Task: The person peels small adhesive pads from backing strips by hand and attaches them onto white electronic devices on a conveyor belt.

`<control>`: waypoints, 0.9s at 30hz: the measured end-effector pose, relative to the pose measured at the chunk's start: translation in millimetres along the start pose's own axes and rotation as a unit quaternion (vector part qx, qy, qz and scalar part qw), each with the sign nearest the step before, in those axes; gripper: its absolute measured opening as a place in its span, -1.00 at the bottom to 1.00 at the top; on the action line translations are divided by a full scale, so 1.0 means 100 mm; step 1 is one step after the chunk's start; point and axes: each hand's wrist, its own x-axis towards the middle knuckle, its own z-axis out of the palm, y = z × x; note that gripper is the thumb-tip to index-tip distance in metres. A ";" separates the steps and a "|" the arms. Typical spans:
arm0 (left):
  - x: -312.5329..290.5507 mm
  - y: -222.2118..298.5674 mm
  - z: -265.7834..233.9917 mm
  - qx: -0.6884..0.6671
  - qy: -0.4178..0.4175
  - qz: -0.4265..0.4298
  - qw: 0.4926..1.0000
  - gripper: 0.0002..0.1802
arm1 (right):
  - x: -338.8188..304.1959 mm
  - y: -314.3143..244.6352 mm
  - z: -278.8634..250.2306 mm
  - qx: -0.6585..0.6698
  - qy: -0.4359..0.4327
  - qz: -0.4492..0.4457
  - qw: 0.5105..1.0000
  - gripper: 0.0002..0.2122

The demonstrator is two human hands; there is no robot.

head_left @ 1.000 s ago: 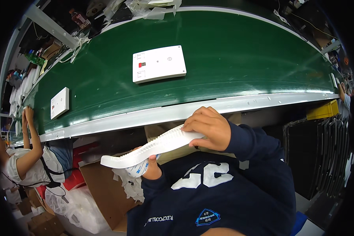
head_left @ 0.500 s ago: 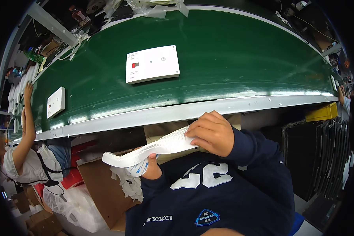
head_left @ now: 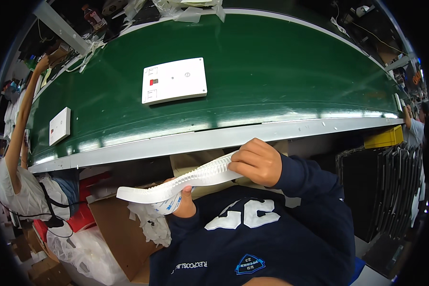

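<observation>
A long white strip carrying a row of small translucent pieces stretches slantwise between my hands, in front of the green table. My right hand is closed, pinching the strip's upper right end with thumb and fingers. Lower down, my left hand is closed around the strip's middle from below, its thumb up and most fingers hidden behind. Against that palm lies a white piece with blue print, partly covered by the strip. The strip's left end sticks out loose beyond the hand.
Two flat white boxes lie on the green surface, which has a metal edge. A cardboard box with crumpled paper stands below left. Black trays and a yellow bin are right. A co-worker's arm reaches at left.
The strip's loose left end hangs straighter, and my hands stay almost in place on it. Both white boxes appear slightly further left. The co-worker's arm at left has reached farther up and away.
</observation>
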 end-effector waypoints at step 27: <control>0.13 -0.13 -0.19 -0.032 -0.059 -0.057 0.996 -0.55 | 1.84 1.97 0.26 0.126 -0.165 0.287 0.935 -0.49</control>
